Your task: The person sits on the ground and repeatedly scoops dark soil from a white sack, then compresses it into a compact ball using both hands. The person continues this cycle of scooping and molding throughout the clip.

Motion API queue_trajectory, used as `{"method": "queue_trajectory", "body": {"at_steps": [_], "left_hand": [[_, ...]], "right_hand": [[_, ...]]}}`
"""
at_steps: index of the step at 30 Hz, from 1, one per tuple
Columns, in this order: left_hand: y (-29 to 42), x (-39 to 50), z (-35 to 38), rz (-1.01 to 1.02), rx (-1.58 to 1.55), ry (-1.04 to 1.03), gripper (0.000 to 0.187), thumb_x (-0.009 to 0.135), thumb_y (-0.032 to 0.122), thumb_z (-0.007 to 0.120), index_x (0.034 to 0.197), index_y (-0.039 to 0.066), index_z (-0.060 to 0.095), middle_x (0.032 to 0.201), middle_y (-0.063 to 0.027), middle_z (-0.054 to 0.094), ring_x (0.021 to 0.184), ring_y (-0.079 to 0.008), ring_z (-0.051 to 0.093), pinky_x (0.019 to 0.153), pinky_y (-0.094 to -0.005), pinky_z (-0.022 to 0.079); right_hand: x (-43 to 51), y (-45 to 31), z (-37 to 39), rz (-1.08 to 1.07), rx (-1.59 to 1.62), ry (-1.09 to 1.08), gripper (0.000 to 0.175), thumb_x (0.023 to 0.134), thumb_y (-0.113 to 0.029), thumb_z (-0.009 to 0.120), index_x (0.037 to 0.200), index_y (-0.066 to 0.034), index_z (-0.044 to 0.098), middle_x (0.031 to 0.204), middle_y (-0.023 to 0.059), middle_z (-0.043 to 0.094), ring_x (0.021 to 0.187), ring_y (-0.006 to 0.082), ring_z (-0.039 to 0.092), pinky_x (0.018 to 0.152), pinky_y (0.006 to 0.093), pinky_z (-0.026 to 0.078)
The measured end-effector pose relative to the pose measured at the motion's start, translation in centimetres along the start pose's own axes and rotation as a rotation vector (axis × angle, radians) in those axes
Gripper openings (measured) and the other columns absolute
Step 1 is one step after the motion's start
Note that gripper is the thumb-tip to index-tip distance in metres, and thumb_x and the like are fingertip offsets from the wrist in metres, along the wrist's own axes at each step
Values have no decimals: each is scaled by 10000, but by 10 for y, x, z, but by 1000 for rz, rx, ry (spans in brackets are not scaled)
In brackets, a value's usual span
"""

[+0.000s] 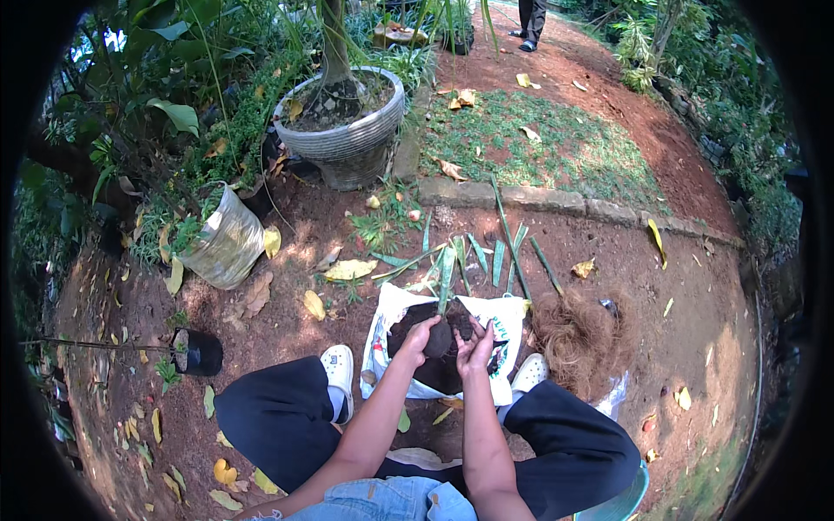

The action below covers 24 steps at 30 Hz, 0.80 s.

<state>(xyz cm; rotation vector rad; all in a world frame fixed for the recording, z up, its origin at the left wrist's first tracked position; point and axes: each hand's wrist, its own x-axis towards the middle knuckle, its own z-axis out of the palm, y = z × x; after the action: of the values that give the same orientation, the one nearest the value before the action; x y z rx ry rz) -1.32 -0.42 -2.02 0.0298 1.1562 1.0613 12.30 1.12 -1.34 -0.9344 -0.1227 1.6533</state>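
My left hand point(420, 338) holds a rounded ball of dark soil point(438, 340) with a green leaf cutting point(447, 273) standing upright out of its top. Just to its right, my right hand point(475, 345) is turned palm up with its fingers curled; dark crumbs of soil lie at its fingertips, and whether it grips any is hard to tell. Both hands are over an opened white plastic sack point(515, 319) bearing print, which holds dark soil point(436, 376). Cut green leaf pieces point(498, 263) lie on the ground beyond the sack.
Brown fibre point(580, 338) lies right of the sack. A large ribbed pot point(352, 140) holds a tree; a white grow bag point(228, 244) and a black one point(203, 353) stand left. A brick edging point(541, 198) crosses ahead. A person's legs point(533, 23) show on the path.
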Motion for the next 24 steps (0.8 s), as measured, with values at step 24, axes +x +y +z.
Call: {"method": "queue_trajectory", "body": {"at_steps": [24], "left_hand": [[12,-11,15,477,242,-313,386,1002,343,497,1127,5,636,1043,-55,670,923,-124,619,853,-266,475]], "right_hand": [[-13,-11,58,-311,-667,66,617,1051,-450,253,1278,50,537,1200,220,618,1049,262,611,916,355,455]]}}
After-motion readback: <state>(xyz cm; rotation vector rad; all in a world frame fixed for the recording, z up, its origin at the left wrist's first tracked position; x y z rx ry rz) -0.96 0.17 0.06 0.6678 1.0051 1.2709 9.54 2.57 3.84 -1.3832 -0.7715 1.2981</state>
